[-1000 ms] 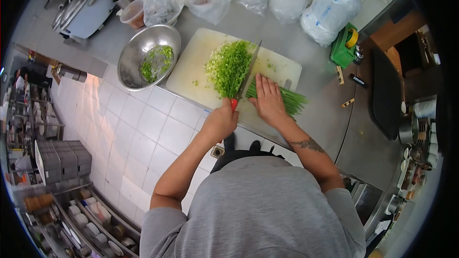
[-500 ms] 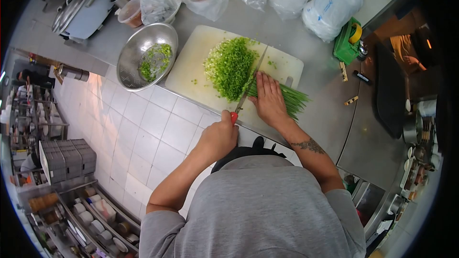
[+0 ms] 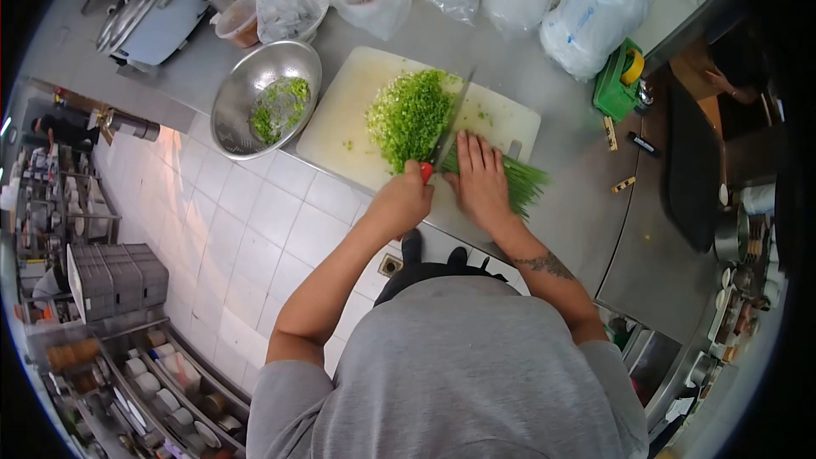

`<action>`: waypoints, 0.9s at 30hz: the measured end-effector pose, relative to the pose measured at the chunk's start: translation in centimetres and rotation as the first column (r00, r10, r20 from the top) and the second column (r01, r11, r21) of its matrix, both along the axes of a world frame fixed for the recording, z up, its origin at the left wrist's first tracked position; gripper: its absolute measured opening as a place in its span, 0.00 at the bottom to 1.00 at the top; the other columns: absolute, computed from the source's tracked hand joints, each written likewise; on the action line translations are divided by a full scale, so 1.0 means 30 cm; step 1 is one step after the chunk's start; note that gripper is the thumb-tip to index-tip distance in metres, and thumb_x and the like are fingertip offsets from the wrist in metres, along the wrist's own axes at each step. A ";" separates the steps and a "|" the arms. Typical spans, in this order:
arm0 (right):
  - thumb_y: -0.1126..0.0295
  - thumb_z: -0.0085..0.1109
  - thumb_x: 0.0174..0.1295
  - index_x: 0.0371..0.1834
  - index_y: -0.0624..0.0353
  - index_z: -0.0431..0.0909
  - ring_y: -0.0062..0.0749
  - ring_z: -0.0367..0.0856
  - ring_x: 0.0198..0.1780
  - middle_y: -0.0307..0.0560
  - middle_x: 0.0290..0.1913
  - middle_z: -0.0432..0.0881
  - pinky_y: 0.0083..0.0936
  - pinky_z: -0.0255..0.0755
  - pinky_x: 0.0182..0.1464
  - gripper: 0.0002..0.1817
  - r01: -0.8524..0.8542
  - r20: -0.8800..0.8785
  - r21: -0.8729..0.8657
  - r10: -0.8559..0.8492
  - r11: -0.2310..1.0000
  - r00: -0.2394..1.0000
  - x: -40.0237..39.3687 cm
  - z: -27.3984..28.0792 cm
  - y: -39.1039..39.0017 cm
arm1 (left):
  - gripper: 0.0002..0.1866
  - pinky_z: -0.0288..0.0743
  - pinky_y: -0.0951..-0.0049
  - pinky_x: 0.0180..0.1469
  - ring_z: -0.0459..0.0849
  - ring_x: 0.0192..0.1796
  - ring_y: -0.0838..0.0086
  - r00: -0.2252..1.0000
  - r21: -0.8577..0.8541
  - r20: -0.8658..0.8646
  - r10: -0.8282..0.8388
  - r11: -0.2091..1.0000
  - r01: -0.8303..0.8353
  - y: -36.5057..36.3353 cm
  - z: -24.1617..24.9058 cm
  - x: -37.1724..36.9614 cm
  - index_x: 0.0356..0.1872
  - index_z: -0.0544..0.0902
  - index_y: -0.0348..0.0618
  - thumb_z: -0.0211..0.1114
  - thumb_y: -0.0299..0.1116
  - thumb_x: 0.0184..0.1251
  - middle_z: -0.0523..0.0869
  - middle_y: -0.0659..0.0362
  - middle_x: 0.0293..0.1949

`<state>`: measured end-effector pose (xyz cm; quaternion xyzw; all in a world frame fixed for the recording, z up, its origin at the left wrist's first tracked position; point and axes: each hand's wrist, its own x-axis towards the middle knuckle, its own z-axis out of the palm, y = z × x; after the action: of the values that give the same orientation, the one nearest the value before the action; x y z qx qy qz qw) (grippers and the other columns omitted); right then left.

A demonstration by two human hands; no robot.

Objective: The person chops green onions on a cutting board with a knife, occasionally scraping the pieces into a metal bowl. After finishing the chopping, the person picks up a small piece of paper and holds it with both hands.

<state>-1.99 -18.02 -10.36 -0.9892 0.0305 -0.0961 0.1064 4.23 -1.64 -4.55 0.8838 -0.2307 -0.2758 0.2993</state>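
The left grip (image 3: 401,200) is closed firmly around the red handle of the knife (image 3: 455,119). The blade extends from this grip away from the body and slightly to the right, lying between the chopped greens (image 3: 408,119) and the uncut green stalks (image 3: 525,184). The right grip (image 3: 481,183) is spread flat, fingers extended and thumb apart, and rests on top of the stalks immediately right of the blade; the loose stalk ends project past its right side. Whether its fingertips curl under is not discernible.

The chopped greens form a heap just beyond the left grip, on the left side of the blade. The heap and stalks lie on the white cutting board (image 3: 331,119), which is positioned on the metal desk (image 3: 565,132) under both grips. Left of and beyond the left grip, beside the board, is a perforated metal colander (image 3: 228,119) containing more chopped pieces. Well right of and beyond the right grip is a green tape dispenser (image 3: 612,92).
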 end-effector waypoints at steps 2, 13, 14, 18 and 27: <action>0.56 0.57 0.65 0.75 0.68 0.48 0.51 0.56 0.73 0.61 0.72 0.59 0.52 0.48 0.73 0.43 0.008 0.021 0.020 -0.009 1.000 1.000 0.003 -0.019 0.000 | 0.15 0.76 0.55 0.22 0.83 0.20 0.51 1.000 -0.003 -0.007 0.006 1.000 -0.006 0.037 0.026 -0.021 0.43 0.64 0.32 0.55 0.35 0.70 0.81 0.39 0.23; 0.58 0.55 0.66 0.75 0.72 0.47 0.53 0.55 0.73 0.64 0.72 0.58 0.52 0.48 0.72 0.42 0.000 0.012 0.077 -0.001 0.997 1.000 -0.005 -0.020 -0.001 | 0.15 0.75 0.46 0.35 0.82 0.31 0.38 0.998 0.144 0.011 -0.057 0.988 0.055 0.086 0.124 -0.142 0.44 0.64 0.33 0.56 0.35 0.70 0.82 0.34 0.25; 0.59 0.55 0.66 0.75 0.72 0.47 0.53 0.55 0.73 0.64 0.72 0.57 0.52 0.48 0.72 0.42 -0.004 0.010 0.069 0.003 0.998 1.000 -0.002 -0.019 -0.003 | 0.15 0.75 0.46 0.35 0.82 0.31 0.37 0.998 0.135 0.020 -0.063 0.989 0.060 0.080 0.110 -0.136 0.44 0.64 0.33 0.56 0.35 0.70 0.82 0.34 0.26; 0.59 0.55 0.66 0.75 0.72 0.47 0.52 0.55 0.73 0.63 0.72 0.58 0.52 0.49 0.72 0.41 -0.014 -0.005 0.044 0.015 0.999 1.000 -0.005 -0.019 -0.002 | 0.15 0.76 0.48 0.32 0.83 0.28 0.40 0.988 0.064 0.130 -0.084 0.995 0.076 0.012 -0.029 -0.086 0.44 0.64 0.31 0.55 0.35 0.70 0.82 0.34 0.26; 0.56 0.59 0.63 0.75 0.72 0.44 0.56 0.53 0.74 0.66 0.72 0.57 0.51 0.44 0.75 0.47 -0.060 0.046 0.134 0.054 0.989 0.997 -0.020 0.017 -0.026 | 0.16 0.75 0.53 0.27 0.82 0.24 0.49 0.999 -0.050 -0.019 -0.043 0.998 0.042 0.027 0.020 -0.027 0.43 0.64 0.30 0.56 0.35 0.69 0.81 0.37 0.24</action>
<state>-2.59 -18.81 -9.86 -0.9779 0.0066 -0.1116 0.1766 3.42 -0.82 -3.96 0.8682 -0.2530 -0.2853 0.3174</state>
